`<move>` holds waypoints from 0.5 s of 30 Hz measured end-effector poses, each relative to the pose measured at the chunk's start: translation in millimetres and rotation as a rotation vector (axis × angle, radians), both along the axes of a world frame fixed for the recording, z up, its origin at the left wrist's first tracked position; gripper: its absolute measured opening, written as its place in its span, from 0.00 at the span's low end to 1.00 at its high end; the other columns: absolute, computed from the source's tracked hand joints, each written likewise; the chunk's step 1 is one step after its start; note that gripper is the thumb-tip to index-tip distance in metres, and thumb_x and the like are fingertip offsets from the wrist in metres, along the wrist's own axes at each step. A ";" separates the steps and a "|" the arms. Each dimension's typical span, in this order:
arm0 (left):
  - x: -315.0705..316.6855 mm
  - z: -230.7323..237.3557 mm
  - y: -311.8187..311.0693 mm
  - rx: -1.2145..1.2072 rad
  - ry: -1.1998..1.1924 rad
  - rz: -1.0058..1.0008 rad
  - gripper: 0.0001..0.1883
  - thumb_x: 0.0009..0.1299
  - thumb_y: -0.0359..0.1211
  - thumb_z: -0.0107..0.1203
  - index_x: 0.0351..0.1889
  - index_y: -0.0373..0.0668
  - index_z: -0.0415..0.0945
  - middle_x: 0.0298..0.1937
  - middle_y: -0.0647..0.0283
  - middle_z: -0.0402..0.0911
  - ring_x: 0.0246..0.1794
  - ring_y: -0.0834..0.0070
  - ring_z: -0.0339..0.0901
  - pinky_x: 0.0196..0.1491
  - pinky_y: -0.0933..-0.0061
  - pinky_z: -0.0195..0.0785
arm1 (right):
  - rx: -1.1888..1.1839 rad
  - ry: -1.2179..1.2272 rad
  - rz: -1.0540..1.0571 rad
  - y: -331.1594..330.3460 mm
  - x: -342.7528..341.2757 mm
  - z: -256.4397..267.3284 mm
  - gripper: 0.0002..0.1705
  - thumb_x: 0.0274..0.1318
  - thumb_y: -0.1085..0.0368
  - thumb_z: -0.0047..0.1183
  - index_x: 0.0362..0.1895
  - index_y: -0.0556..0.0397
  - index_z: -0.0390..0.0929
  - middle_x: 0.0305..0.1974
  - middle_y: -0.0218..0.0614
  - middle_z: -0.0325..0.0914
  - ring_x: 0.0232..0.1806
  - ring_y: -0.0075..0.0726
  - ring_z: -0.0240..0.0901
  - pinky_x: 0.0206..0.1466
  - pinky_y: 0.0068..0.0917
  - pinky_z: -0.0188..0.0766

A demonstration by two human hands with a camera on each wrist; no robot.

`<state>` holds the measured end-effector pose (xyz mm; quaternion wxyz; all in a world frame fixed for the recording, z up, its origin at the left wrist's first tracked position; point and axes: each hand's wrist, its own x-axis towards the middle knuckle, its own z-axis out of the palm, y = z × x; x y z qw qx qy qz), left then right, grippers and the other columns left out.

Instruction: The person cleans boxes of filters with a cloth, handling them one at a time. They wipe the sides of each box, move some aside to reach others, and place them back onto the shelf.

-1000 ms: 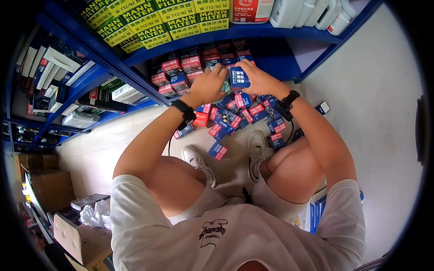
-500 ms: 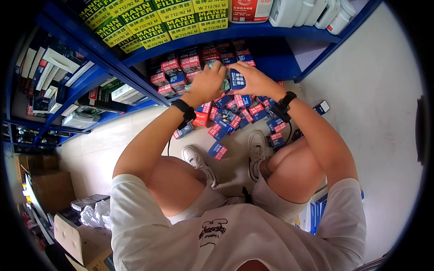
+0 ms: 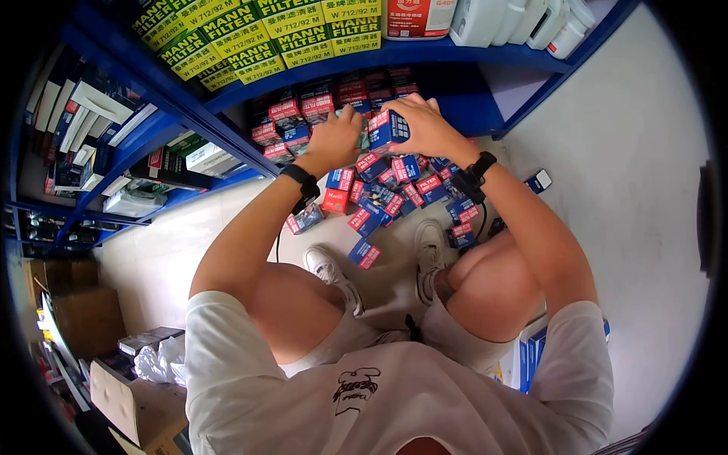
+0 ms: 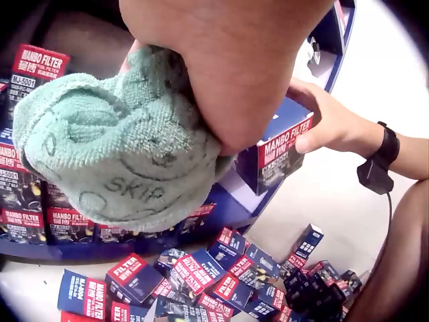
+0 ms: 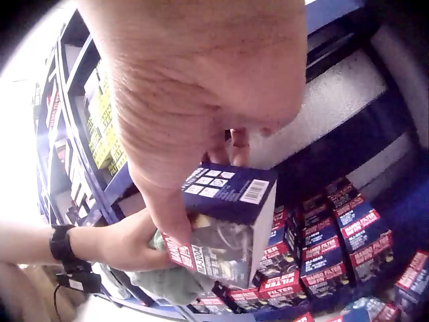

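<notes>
We squat on the pale floor (image 3: 174,243), white sneakers (image 3: 326,265) nearest, with loose blue-and-red cardboard boxes (image 3: 365,220) scattered just beyond. Our left hand (image 3: 335,140) grips a bunched green terry cloth (image 4: 114,161). Beside it, our right hand (image 3: 428,130) pinches a blue, red and white cardboard filter box (image 3: 388,130) between thumb and fingers, near the front edge of the lower blue shelf (image 3: 470,98). Farther in, stacked red-and-blue boxes (image 3: 315,106) fill that shelf's left side, reaching its left corner.

Head cam looks down from above — wrist cams up close, all sharing the boxes (image 3: 387,127) w/ shelf (image 3: 459,95).
</notes>
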<state>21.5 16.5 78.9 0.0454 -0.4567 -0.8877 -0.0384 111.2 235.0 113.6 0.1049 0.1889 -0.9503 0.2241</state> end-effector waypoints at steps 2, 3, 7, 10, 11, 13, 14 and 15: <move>0.3 -0.3 -2.5 0.001 0.000 -0.027 0.29 0.57 0.38 0.66 0.54 0.36 0.69 0.53 0.52 0.71 0.49 0.48 0.79 0.42 0.48 0.80 | -0.176 -0.079 -0.008 6.5 -3.1 -1.2 0.42 0.38 0.62 0.74 0.60 0.53 0.70 0.55 0.47 0.72 0.61 0.54 0.67 0.64 0.40 0.66; 2.1 2.4 -2.6 -0.002 -0.011 -0.030 0.29 0.57 0.38 0.66 0.54 0.36 0.68 0.53 0.52 0.71 0.49 0.48 0.79 0.42 0.49 0.80 | -0.207 -0.130 -0.072 7.7 -2.4 -2.5 0.40 0.38 0.63 0.74 0.59 0.53 0.69 0.55 0.48 0.72 0.62 0.55 0.67 0.64 0.39 0.67; 17.5 10.7 3.9 0.020 -0.063 -0.049 0.33 0.54 0.38 0.70 0.56 0.38 0.67 0.54 0.53 0.70 0.49 0.49 0.79 0.43 0.50 0.80 | -0.231 -0.191 -0.082 13.1 -3.9 -15.8 0.43 0.39 0.65 0.73 0.63 0.53 0.68 0.55 0.49 0.71 0.62 0.56 0.67 0.65 0.39 0.67; 25.9 9.4 9.4 0.080 -0.074 -0.089 0.34 0.54 0.39 0.70 0.56 0.38 0.66 0.55 0.53 0.70 0.47 0.49 0.79 0.40 0.50 0.80 | -0.191 -0.071 0.039 20.6 -3.4 -26.9 0.46 0.40 0.67 0.72 0.68 0.53 0.67 0.55 0.49 0.70 0.62 0.55 0.67 0.65 0.39 0.67; 27.4 7.5 11.1 0.106 -0.053 -0.117 0.34 0.54 0.40 0.70 0.56 0.38 0.66 0.54 0.52 0.70 0.46 0.49 0.79 0.39 0.50 0.80 | -0.176 -0.107 0.062 24.2 -4.6 -28.9 0.47 0.40 0.68 0.72 0.69 0.53 0.66 0.55 0.49 0.70 0.61 0.55 0.67 0.65 0.38 0.67; 29.9 8.6 14.6 0.098 -0.025 -0.133 0.33 0.55 0.40 0.70 0.54 0.35 0.67 0.54 0.51 0.70 0.46 0.49 0.79 0.38 0.51 0.80 | -0.160 -0.142 0.086 24.5 -4.5 -31.9 0.47 0.41 0.68 0.71 0.70 0.54 0.66 0.55 0.48 0.70 0.60 0.54 0.68 0.65 0.38 0.67; 30.7 9.8 15.4 0.089 0.004 -0.149 0.32 0.55 0.39 0.69 0.52 0.33 0.67 0.54 0.50 0.71 0.46 0.49 0.80 0.36 0.53 0.81 | -0.146 -0.123 0.066 22.8 -3.5 -34.1 0.46 0.41 0.68 0.71 0.69 0.55 0.67 0.55 0.48 0.70 0.60 0.54 0.68 0.65 0.38 0.67; 30.9 8.4 15.4 0.087 0.006 -0.148 0.32 0.55 0.39 0.69 0.52 0.33 0.67 0.54 0.50 0.71 0.46 0.49 0.80 0.36 0.53 0.81 | -0.133 -0.104 0.047 20.5 -2.2 -35.0 0.45 0.41 0.68 0.71 0.68 0.56 0.68 0.55 0.47 0.70 0.59 0.53 0.68 0.65 0.37 0.67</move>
